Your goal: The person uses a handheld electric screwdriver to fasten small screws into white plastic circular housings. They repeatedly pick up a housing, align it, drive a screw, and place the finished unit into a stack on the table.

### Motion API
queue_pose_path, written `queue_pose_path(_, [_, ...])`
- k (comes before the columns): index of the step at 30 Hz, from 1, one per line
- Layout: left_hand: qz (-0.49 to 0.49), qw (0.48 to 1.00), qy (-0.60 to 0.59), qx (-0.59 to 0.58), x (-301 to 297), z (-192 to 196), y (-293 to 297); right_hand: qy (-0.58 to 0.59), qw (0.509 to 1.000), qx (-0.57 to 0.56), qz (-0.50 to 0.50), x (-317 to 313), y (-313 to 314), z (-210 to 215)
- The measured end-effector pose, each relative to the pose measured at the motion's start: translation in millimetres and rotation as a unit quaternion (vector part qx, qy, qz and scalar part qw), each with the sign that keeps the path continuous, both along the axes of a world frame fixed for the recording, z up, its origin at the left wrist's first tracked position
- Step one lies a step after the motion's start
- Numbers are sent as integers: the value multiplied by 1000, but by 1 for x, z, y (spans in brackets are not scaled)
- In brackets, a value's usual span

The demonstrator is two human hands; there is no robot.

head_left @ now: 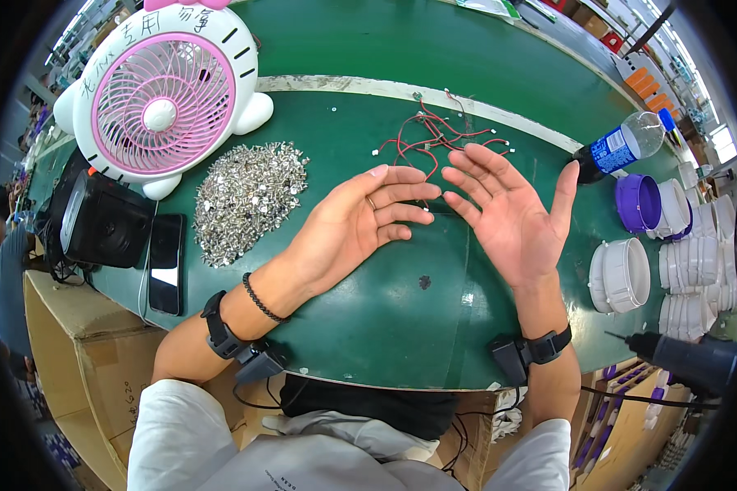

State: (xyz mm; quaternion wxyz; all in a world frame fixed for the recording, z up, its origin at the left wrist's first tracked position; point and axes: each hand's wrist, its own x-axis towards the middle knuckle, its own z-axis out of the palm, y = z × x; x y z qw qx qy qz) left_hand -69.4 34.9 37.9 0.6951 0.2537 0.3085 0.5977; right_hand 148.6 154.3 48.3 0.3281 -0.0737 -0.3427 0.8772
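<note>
My left hand is held over the green table, palm turned inward and fingers stretched, with nothing in it. Facing it, my right hand shows its palm, thumb spread wide, and is bare too. The fingertips of the two hands come close to each other. Just beyond them lies a tangle of red and black wires with small white connectors. To the left of my left hand is a heap of small silvery screws.
At the far left stands a white and pink fan, with a black speaker and a phone below it. A dark drink bottle, a purple ring, white plastic rings and a power screwdriver line the right side.
</note>
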Motion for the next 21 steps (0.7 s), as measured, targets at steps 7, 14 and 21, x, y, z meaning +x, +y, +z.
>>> queue_pose_path(7, [1,1000,-8,-12,0,-1,0,-4,1000,7,5,-1,-2,1])
queue_pose_path(14, [-2,1000,-7,-8,0,0,0,-59,996,72,-14,-2,-3,-1])
queue_pose_path(21, [-8,1000,-1,1,1,-1,1,-54,995,85,3,-1,-2,-1])
